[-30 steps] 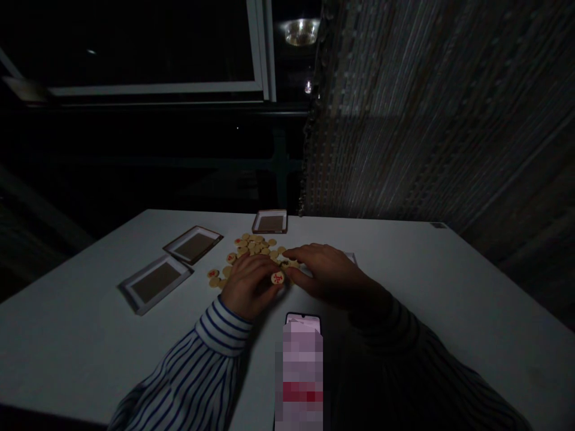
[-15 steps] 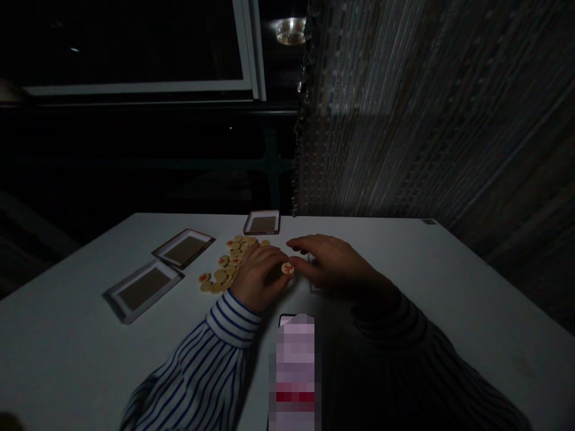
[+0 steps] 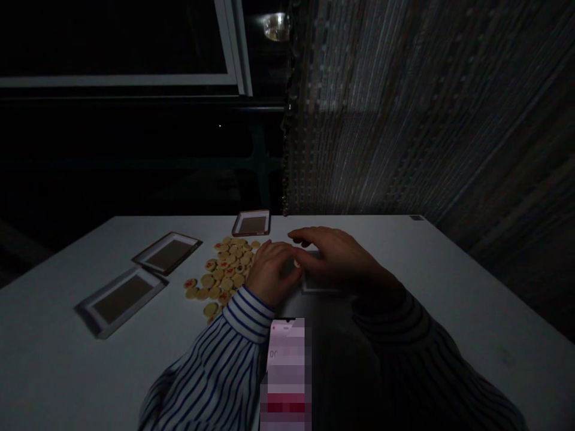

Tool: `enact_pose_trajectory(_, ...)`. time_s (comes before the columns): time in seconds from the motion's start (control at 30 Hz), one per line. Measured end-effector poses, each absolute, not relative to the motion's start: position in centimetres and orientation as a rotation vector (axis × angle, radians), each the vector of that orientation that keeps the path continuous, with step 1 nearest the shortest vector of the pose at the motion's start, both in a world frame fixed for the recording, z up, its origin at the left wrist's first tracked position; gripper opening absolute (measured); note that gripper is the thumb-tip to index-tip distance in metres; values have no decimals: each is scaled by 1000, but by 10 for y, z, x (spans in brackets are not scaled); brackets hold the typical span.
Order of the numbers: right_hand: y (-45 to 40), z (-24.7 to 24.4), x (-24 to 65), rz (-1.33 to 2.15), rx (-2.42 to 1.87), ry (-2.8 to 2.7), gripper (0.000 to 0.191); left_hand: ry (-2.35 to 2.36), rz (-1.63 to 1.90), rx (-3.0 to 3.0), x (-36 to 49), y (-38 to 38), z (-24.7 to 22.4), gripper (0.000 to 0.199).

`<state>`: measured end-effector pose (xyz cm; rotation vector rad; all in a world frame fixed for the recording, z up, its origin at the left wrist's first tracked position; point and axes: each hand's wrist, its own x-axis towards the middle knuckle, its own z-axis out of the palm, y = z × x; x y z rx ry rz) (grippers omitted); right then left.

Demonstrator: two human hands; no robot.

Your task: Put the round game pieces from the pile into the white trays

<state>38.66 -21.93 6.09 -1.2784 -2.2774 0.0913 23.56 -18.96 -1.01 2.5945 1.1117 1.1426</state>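
My left hand [image 3: 272, 272] is closed on a small round game piece [image 3: 297, 263], pinched at its fingertips and partly hidden. Touching or nearly touching that piece, my right hand [image 3: 335, 257] curves over from the right; whether its fingers grip anything cannot be made out. Left of my left hand lies a loose pile of round pale wooden pieces [image 3: 218, 275], some with red characters. Beneath my right hand shows the edge of a light-rimmed tray [image 3: 322, 291], mostly covered.
Two shallow trays, a brown-rimmed one [image 3: 168, 252] and a pale one [image 3: 121, 300], lie left on the white table [image 3: 49, 359]. Another tray [image 3: 251, 223] sits at the back edge. A lit phone [image 3: 283, 341] is in front, and a bead curtain [image 3: 372, 120] hangs behind.
My left hand has moved away from the pile, showing more pieces, and the held piece is now closer to my right hand and more hidden. The view has shifted slightly.
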Motion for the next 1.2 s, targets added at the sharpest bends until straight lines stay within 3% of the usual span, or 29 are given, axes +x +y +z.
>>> enact_pose_trajectory(0.4,-220,62,396,123,-1333,-2247,35,1097,1141,2592,244,-194,-33,19)
enact_pose_trajectory(0.7,-222,30,422,218,-1440,-2178,25,1096,1130,2565,250,-197,-37,15)
enact_pose_trajectory(1.2,-211,12,435,772,-1367,-2159,21,1129,1138,2557,256,-199,-41,15)
